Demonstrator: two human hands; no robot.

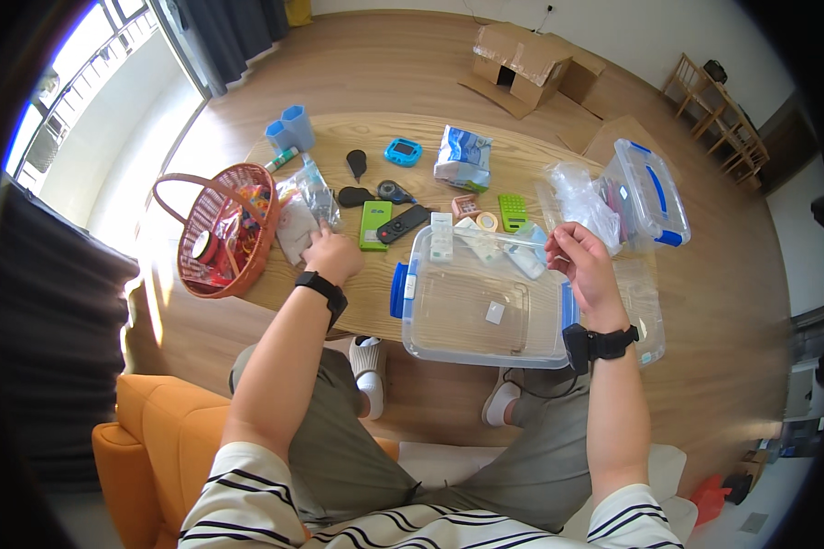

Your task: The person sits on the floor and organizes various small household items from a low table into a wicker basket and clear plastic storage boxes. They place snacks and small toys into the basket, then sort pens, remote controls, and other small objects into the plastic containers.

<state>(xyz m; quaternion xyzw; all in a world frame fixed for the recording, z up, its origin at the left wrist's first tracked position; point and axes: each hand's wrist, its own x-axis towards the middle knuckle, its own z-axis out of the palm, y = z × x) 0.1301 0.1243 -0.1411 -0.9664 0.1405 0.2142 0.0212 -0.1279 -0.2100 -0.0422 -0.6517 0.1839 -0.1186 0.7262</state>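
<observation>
My left hand [333, 251] reaches down at the table's left, its fingertips touching the edge of a white packet [294, 232] beside a clear plastic bag [314, 197]. Whether the fingers grip it is hidden. Above the far right corner of a clear plastic box [467, 302], my right hand [582, 266] hovers with loosely curled fingers; I see nothing held in it. The box has blue latches and sits at the near table edge, partly overhanging it. Close to my left hand lie a green box [375, 225] and a black remote control [404, 224].
A red wicker basket [269, 237] of small wrapped items stands left. Blue hexagonal holders [295, 128], a blue handheld device [404, 152], a wipes-like packet [463, 158], a green calculator [513, 212] and a tape roll [487, 221] lie beyond. A lidded plastic box [642, 192] stands right.
</observation>
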